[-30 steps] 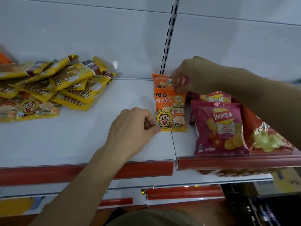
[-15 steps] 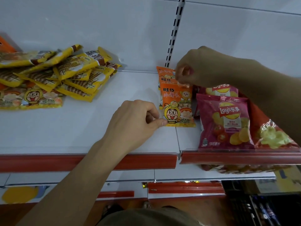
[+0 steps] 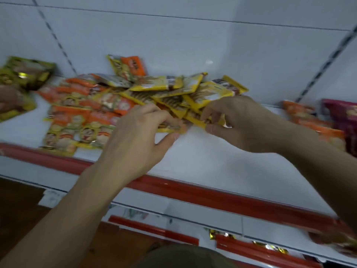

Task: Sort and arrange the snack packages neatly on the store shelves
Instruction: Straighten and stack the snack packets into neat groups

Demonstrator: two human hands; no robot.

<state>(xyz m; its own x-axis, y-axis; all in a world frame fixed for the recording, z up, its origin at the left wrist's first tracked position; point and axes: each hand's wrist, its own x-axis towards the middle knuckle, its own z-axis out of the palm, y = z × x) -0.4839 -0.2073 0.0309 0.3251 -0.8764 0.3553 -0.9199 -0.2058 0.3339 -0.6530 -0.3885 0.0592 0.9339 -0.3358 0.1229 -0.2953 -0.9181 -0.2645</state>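
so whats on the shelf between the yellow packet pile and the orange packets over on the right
In the head view, only bare white shelf lies between the yellow packet pile and the orange packets; the right hand reaches across above that stretch.

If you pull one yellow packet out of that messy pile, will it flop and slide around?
Probably floppy: the yellow packets look thin and flat, lying bent over each other. Likely slippery too, since their wrappers shine. Both hands, left hand and right hand, pinch one by its edge, suggesting it is light.
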